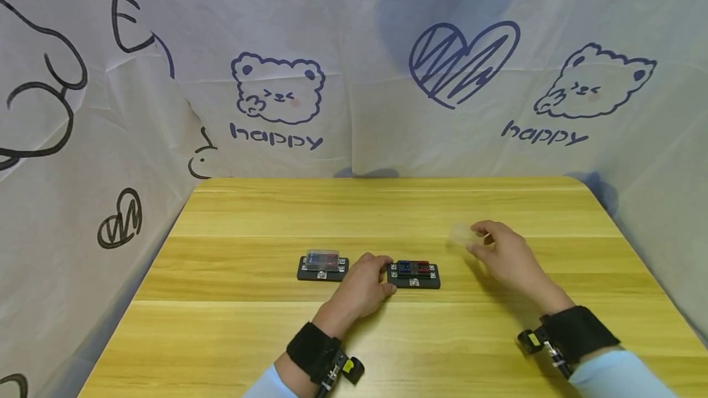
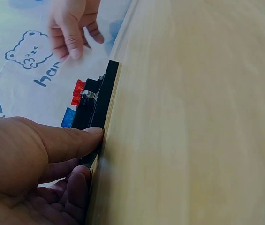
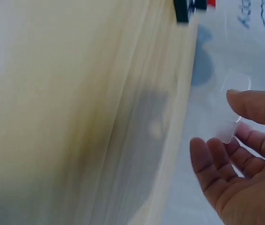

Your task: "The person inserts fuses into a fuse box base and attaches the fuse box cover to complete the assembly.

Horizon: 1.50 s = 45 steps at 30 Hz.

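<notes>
My left hand [image 1: 361,286] grips the left end of a black fuse block [image 1: 428,284], which lies on the table with blue and red blade fuses exposed on top. In the left wrist view the thumb [image 2: 73,143] presses along the block's edge. To the right and above the table, my right hand [image 1: 507,260] pinches a clear plastic cover [image 1: 460,235], blurred in the head view. That cover [image 3: 238,86] shows faintly between thumb and fingers in the right wrist view. Left of my left hand lies a second fuse block [image 1: 307,274] under a clear cover [image 1: 322,258].
The wooden table [image 1: 249,336] has a far edge against a white cloth backdrop [image 1: 365,29] with drawn bears and hearts. More cloth hangs along both sides. Each wrist wears a black strap [image 1: 581,331] with a small camera.
</notes>
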{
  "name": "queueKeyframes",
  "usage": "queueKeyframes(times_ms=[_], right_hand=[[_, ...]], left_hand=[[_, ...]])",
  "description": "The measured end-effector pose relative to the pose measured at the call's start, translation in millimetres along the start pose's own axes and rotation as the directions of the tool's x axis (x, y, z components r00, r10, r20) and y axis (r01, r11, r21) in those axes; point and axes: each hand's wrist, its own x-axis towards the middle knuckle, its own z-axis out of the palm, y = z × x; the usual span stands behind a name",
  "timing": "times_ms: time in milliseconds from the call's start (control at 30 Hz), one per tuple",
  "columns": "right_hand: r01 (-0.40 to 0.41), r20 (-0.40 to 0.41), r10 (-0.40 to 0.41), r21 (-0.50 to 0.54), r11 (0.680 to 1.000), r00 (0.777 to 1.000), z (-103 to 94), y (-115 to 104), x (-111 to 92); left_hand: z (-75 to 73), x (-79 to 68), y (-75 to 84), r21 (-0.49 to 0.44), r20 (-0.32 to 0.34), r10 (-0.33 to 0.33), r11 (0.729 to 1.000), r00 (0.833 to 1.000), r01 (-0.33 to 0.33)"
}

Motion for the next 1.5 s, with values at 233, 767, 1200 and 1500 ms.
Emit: queueKeyframes(times_ms=[233,767,1200,1500], right_hand=[[0.143,0.002,-0.143,-0.003,0.99,0.99,16.4,-30,-4],[0.284,-0.006,-0.285,-0.074,0.956,0.958,45.5,-61,-8],[0.321,-0.019,-0.325,-0.119,0.94,0.945,54.4,-61,-6],[0.315,0.001,-0.317,-0.124,0.941,0.948,58.3,-59,-6]], left_hand=[[-0.4,-0.1,0.8,0.0,0.003,-0.005,1.0,1.0,0.005],[-1.6,-0.2,1.8,0.006,-0.011,0.005,1.0,1.0,-0.005],[-1.7,0.5,2.1,0.015,0.002,0.002,1.0,1.0,-0.002],[-2.5,-0.4,2.9,0.021,-0.006,0.011,1.0,1.0,-0.011]])
